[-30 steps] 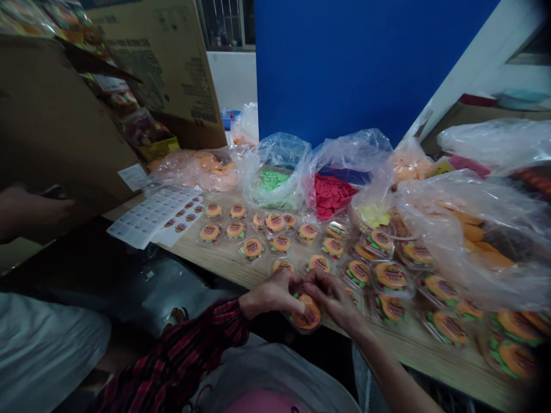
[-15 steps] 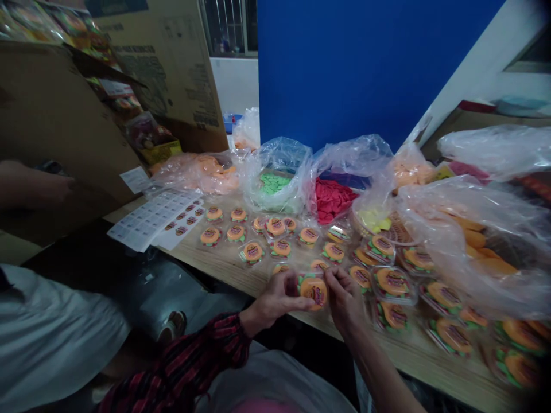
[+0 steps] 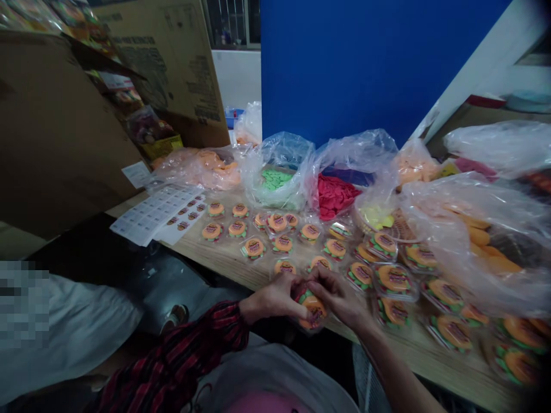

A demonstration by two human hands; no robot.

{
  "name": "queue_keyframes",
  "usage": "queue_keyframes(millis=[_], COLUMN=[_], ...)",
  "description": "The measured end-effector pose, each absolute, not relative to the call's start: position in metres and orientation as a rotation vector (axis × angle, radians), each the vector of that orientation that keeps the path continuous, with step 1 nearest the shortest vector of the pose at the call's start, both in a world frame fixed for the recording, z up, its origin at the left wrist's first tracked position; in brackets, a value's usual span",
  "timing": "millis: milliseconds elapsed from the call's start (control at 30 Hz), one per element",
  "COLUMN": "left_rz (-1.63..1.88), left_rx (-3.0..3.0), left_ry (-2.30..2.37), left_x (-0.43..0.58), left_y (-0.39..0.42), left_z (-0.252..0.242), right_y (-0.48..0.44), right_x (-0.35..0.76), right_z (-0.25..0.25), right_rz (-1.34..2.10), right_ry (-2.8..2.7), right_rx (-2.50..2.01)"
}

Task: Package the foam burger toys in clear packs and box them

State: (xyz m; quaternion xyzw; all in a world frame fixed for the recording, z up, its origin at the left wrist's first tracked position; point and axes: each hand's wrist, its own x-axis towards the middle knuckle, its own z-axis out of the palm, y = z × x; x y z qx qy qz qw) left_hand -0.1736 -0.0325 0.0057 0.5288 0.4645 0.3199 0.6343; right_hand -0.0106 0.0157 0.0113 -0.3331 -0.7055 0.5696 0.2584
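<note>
Near the table's front edge, both my hands are closed on one toy burger in a clear plastic case. Its orange bun top carries a printed label, with green and red layers along the side. My left hand grips the case from the left, thumb across its front. My right hand pinches the far upper edge of the same case; the fingertips are partly hidden. Just beyond my hands stand two more cased burgers, one at the left and one at the right.
Many cased burgers cover the wooden table. Plastic bags of green pieces, red pieces and orange buns line the back. Label sheets lie at the left, beside a large cardboard box. Another person's light clothing is at lower left.
My right hand has moved left over the case's top edge, and the held burger has tilted and come slightly lower. The other person's hand at far left has gone from view.
</note>
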Motion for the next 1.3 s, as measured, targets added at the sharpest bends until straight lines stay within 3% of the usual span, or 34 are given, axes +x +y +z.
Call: queue_keyframes(millis=[467, 833, 1000, 1133, 1300], left_rz=[0.696, 1.181, 1.225, 1.018, 0.867], left_rx=[1.202, 0.816, 0.706, 0.397, 0.064], left_ry=[1.038, 0.835, 0.810, 0.616, 0.489], left_x=[-0.175, -0.159, -0.163, -0.173, -0.163], left_y=[-0.030, -0.041, -0.041, -0.038, -0.049], left_z=[0.002, 0.006, 0.002, -0.011, -0.031], right_y=[0.004, 0.004, 0.011, 0.015, 0.007], right_x=[-0.013, -0.027, -0.007, 0.010, 0.004], right_z=[0.007, -0.013, -0.008, 0.004, 0.021], right_rz=[1.348, 1.568, 1.632, 1.766, 1.632], right_ry=[-1.897, -0.933, -1.128, -1.550, -2.000], right_rx=[-0.972, -1.040, -0.969, -0.692, -0.713])
